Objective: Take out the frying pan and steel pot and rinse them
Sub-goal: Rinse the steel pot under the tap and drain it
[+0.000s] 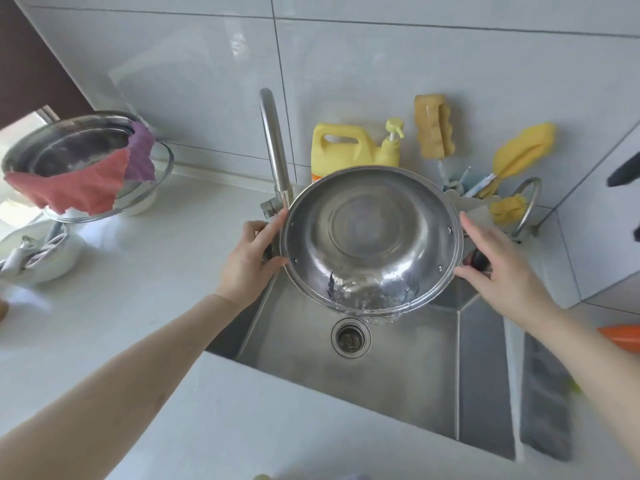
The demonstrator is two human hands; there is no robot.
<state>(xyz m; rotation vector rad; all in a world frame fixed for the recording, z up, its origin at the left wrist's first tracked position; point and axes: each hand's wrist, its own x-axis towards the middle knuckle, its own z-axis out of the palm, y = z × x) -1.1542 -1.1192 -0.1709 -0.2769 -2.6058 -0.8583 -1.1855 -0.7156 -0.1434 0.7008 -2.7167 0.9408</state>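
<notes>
I hold a round steel pot [370, 233] over the sink [398, 368], tilted towards me so its inside faces the camera. Water pools at its lower edge and spills over the rim towards the drain [350, 337]. My left hand [251, 258] grips the pot's left handle, thumb and fingers on the rim. My right hand [498, 261] grips the right handle, a dark piece showing under the fingers. The steel tap [275, 150] rises just behind the pot's left side. No frying pan is visible.
On the left counter a steel bowl [69, 147] with a red cloth [72, 185] and a purple cloth sits on stacked dishes. A yellow detergent jug [346, 150], sponge brushes [519, 154] in a holder and a second small tap stand behind the sink. An orange object [623, 337] lies right.
</notes>
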